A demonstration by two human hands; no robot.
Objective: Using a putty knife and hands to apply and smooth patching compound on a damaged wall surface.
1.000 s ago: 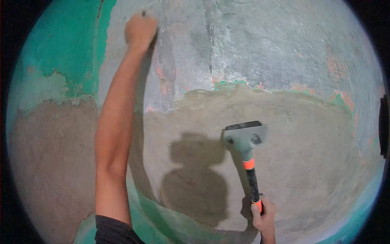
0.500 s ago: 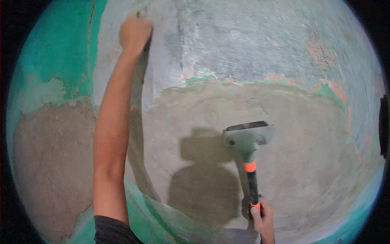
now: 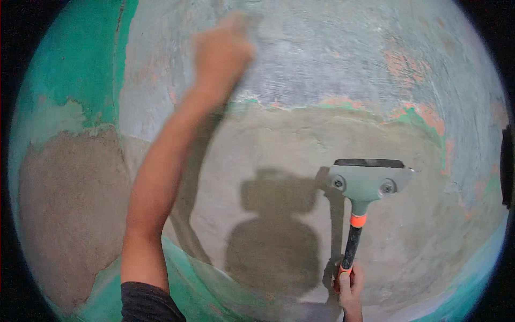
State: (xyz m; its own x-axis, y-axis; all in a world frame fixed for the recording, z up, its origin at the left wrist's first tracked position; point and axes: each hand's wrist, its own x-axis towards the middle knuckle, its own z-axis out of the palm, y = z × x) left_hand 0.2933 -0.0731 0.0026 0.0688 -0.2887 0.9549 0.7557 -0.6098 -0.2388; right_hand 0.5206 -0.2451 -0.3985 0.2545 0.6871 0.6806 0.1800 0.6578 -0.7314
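My left hand [image 3: 222,51] is raised high at the pale grey upper wall [image 3: 327,59], blurred, its fingers curled round something small that I cannot make out. My right hand [image 3: 350,284] grips the handle of a long scraper [image 3: 362,188] near the lower right. The scraper has a broad grey head with two screws and a dark blade along its top, and a black handle with orange bands. Its head is held up in front of the bare grey-brown plaster [image 3: 418,225], with its shadow beside it.
Green paint [image 3: 75,59] covers the upper left wall above a brown plaster patch [image 3: 70,209], with more green along the bottom. Salmon and green flecks edge the grey coat. My shadow falls on the middle of the wall. A dark object [image 3: 506,166] sits at the right rim.
My left hand has swept from the upper left toward the middle, along the grey coat. The scraper head has moved right and looks larger; my right hand has shifted slightly right.
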